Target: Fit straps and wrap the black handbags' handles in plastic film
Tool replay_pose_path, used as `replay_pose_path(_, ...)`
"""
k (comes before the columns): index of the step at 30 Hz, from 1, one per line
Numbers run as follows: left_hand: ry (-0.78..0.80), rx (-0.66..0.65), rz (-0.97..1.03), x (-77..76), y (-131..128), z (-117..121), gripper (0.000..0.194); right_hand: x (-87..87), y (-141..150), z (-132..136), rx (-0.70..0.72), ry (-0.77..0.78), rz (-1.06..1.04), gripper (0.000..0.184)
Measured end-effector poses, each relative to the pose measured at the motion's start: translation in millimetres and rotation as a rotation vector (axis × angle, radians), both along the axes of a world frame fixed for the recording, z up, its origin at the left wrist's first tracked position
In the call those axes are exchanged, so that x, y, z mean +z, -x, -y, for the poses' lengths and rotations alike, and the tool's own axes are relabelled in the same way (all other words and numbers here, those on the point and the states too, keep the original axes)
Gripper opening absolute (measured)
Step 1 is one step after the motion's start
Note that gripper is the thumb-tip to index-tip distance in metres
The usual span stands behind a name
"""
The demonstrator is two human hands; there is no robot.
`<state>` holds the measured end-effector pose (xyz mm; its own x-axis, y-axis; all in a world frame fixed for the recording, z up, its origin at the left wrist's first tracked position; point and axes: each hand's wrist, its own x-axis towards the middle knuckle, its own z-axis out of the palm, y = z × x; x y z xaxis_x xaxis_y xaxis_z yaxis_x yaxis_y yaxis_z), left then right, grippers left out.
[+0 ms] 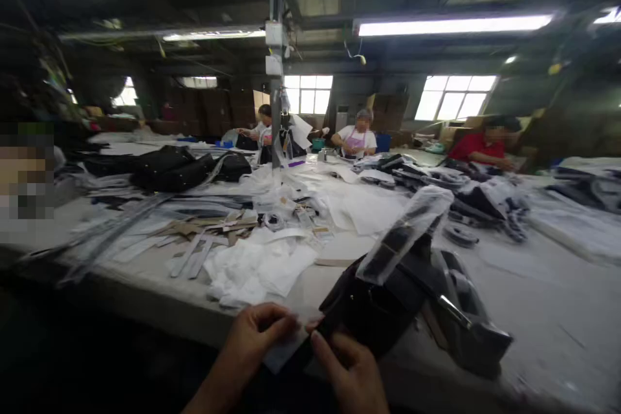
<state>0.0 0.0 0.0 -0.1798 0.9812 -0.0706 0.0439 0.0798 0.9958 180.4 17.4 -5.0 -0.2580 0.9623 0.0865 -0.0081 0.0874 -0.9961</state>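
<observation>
Extending beyond the right hand (353, 365), black bag (376, 304)

Before us the bag (359, 317) is black, the metal strip (453, 310) beside it silvery. We see white sheets (259, 265), brown card pieces (187, 229) and a pale grey surface (524, 297). Across from us are a pink apron (356, 141) over a white shirt (370, 140), and a red top (475, 149).

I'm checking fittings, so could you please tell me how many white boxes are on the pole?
2: an upper box and a lower box beneath it on the pole; its far side is hidden.
</observation>
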Motion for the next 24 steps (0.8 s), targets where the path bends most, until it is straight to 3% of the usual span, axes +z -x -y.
replay_pose_path(5,-0.001,0.051,0.031,-8.8,18.4,17.7,0.030,-1.3,-3.1,1.3,0.046,0.117,-0.036,0.046)
replay_pose_path(10,0.042,0.056,0.047,-10.5,24.1,34.6,0.030,-8.3,6.9,-1.0,-0.087,0.220,-0.257,0.049)
replay_pose_path(16,0.083,0.063,0.132,-3.0,24.5,40.0,0.031,-1.4,17.9,-3.0,-0.183,0.119,-0.263,0.038)
replay_pose_path(24,0.086,0.052,0.121,-0.9,22.3,40.1,0.031,-3.7,12.5,-4.4,-0.140,0.055,-0.089,0.041)
